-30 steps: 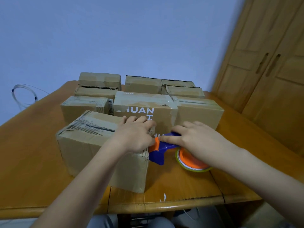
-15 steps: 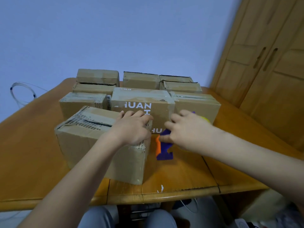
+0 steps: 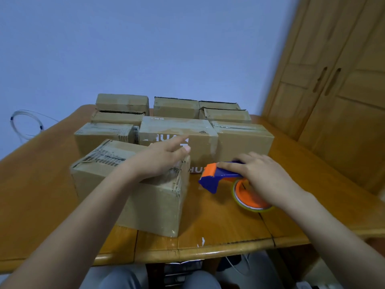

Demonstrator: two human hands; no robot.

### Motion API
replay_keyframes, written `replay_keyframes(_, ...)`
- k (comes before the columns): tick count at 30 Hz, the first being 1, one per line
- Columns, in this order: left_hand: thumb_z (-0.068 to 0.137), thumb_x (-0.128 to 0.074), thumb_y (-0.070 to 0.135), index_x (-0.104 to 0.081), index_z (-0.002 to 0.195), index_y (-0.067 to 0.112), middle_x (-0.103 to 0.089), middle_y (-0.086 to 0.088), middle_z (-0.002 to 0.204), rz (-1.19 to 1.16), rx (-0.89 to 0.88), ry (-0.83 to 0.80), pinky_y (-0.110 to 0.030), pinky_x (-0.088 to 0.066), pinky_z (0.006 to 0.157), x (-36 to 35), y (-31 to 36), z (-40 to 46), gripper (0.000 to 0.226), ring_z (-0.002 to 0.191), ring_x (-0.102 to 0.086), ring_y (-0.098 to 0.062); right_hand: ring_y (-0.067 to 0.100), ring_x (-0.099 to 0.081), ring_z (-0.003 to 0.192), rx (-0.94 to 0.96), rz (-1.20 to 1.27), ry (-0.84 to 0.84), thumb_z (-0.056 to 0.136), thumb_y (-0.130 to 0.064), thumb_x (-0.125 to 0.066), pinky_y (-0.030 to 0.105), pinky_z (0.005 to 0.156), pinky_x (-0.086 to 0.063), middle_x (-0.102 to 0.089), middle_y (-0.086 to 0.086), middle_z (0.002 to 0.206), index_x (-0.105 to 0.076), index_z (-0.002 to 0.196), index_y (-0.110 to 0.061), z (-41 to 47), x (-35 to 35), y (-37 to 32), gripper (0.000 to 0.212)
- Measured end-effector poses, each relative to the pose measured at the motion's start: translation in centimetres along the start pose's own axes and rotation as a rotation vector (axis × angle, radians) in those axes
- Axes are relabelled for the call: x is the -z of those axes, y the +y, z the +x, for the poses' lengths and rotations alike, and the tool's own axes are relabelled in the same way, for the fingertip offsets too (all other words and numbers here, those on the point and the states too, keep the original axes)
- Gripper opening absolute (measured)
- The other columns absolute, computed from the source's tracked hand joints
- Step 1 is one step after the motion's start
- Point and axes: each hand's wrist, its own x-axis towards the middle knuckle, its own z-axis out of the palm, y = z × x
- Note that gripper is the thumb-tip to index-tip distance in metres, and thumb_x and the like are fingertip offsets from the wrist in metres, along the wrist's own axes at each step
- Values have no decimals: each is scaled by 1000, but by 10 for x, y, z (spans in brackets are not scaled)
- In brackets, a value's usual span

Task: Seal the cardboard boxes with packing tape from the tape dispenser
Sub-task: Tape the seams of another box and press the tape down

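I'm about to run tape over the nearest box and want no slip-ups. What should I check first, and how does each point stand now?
1. Blue and orange tape dispenser in right hand: ok, gripped, resting on the wooden table.
2. Nearest brown cardboard box flaps closed: ok.
3. Left hand steadying that box: not ok, fingers extended, reaching past it.
4. Tape end pulled free: cannot tell.
5. Box fully on the table: ok.

Matt cardboard boxes [image 3: 145, 197], glossy plastic tape dispenser [image 3: 216, 178], varnished wooden table [image 3: 229, 226]
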Motion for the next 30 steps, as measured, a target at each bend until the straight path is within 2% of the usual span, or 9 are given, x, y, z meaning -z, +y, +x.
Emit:
replay_keyframes(2, 101, -42, 33, -45, 142, 31, -36, 12, 151, 70, -127, 49, -23, -22, 110, 3, -1, -4, 40, 140, -29, -5, 21, -41, 121, -44, 54, 21, 98, -8, -38, 31, 95, -35, -44, -4, 138, -14, 148, -46, 0, -6, -1, 68)
replay_keyframes(6, 98, -41, 27, -68, 114, 25, -45, 12, 145, 396, -373, -27, -18, -17, 110, 8, 0, -9, 31, 135, -30, 1, 19, -41, 123, -129, 111, 82, 96, -7, -44, 30, 96, -36, -44, -7, 140, -14, 148, -47, 1, -14, 3, 72)
replay_keyframes(11, 85, -18, 42, -70, 112, 25, -55, 15, 135, 807, -510, -405, -19, 8, 112, 4, 5, -2, 60, 137, -30, 0, 20, -42, 123, -206, 143, 132, 94, -3, -47, 31, 95, -38, -46, -6, 139, -17, 148, -46, 0, -17, 9, 75)
replay_keyframes(14, 83, -15, 43, -68, 117, 25, -57, 15, 132, 925, -514, -486, -21, 6, 113, 5, 7, 4, 65, 133, -33, 0, 18, -42, 124, -218, 153, 124, 95, -5, -47, 29, 95, -38, -45, -7, 140, -15, 148, -46, -1, -19, 11, 74)
replay_keyframes(17, 77, -6, 51, -70, 108, 22, -61, 14, 122, 994, -511, -534, -30, 2, 116, 5, 6, 8, 77, 126, -37, -1, 17, -40, 125, -231, 169, 113, 95, -7, -48, 28, 96, -39, -43, -8, 141, -13, 148, -45, -3, -22, 12, 75)
replay_keyframes(20, 76, -3, 51, -71, 94, 17, -64, 9, 114, 964, -502, -539, -33, 4, 118, 2, 3, 8, 78, 122, -42, -4, 16, -39, 126, -242, 196, 111, 95, -7, -48, 26, 96, -39, -42, -8, 143, -13, 149, -44, -6, -22, 11, 75)
replay_keyframes(24, 83, -29, 38, -71, 83, 13, -66, 10, 104, 744, -419, -541, -35, 7, 119, -1, 5, 12, 49, 125, -41, -2, 15, -39, 127, -241, 242, 130, 94, -6, -49, 25, 96, -39, -41, -8, 143, -14, 149, -44, -10, -20, 10, 76)
replay_keyframes(27, 83, -43, 35, -72, 104, 25, -60, 13, 123, 390, -382, -468, -31, 6, 119, 4, -3, 10, 37, 131, -35, 6, 18, -42, 123, -251, 299, 187, 91, 2, -49, 26, 91, -40, -47, -6, 139, -20, 147, -44, -12, -17, 16, 78)
replay_keyframes(30, 84, -51, 49, -53, 129, 43, -39, 18, 148, 222, -376, -296, -31, -4, 119, 28, -13, 6, 45, 140, -22, 6, 22, -48, 115, -247, 367, 273, 82, 13, -50, 31, 84, -42, -55, -3, 130, -33, 144, -43, -13, -13, 22, 85)
